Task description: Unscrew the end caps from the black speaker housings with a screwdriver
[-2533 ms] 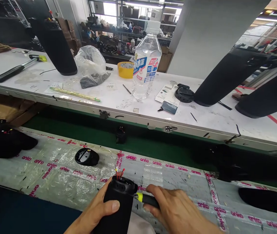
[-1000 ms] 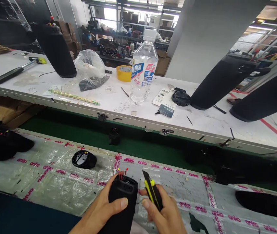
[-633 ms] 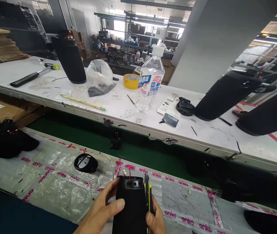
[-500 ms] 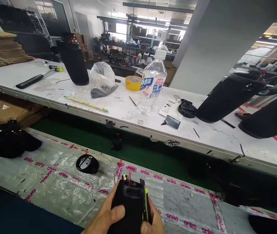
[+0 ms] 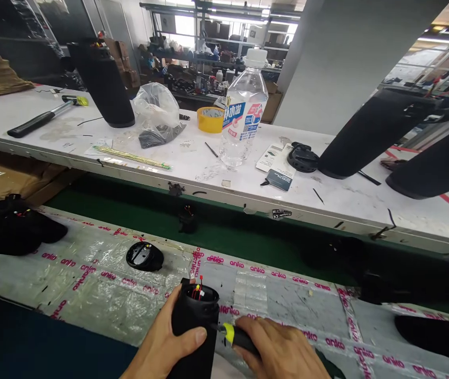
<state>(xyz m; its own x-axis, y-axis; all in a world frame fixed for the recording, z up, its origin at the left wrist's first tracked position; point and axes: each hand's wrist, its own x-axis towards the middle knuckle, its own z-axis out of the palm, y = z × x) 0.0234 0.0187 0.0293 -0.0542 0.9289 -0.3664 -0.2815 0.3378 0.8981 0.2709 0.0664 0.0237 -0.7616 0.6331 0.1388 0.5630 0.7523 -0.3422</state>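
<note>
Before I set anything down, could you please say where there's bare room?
On the lower surface, between the small black housing and the left hand; on the white bench, in front of the black cylinders at right, bar thin strips. Crowded: around the bottle, plastic bag and tape.

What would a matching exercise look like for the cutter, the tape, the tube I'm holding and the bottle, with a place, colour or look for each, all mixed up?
Things:
1. Cutter
2. Tape
3. Held tube
4. Bottle

Places, colours or looks:
A. Clear, with a white cap
B. In the right hand
C. In the left hand
D. Yellow, on the white bench

Right pairs: 1-B, 2-D, 3-C, 4-A.
</note>
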